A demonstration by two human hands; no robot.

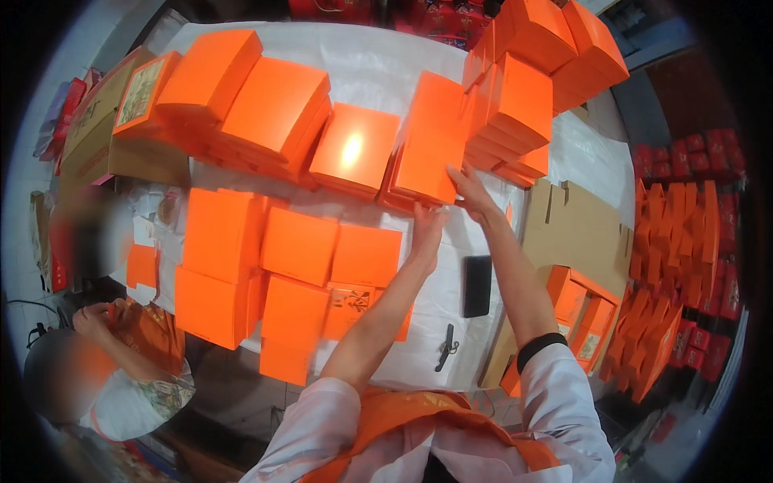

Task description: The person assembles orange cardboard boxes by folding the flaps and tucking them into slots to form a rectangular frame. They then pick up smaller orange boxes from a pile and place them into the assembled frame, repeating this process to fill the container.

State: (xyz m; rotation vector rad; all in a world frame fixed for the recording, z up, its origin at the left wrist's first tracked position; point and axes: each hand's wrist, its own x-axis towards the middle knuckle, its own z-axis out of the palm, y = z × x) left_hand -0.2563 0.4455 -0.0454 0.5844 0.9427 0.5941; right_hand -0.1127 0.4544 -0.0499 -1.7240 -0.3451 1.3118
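Observation:
Both my hands are at the near end of a long orange box [431, 133], which lies on top of a stack across the table. My left hand [428, 229] grips the near edge from below, its fingertips partly hidden by the box. My right hand [472, 195] grips the near right corner, with the thumb and fingers against the side. To the left, a shorter orange box stack [354, 146] sits close beside it. A taller pile of orange boxes [519, 101] rises on the right, against the long box.
More orange boxes [299, 248] fill the table's left half. A black phone-like slab [477, 286] and black scissors [447, 348] lie nearer me. On the right stands an open cardboard carton [576, 229] holding orange boxes. A co-worker [133, 386] handles something orange at the lower left.

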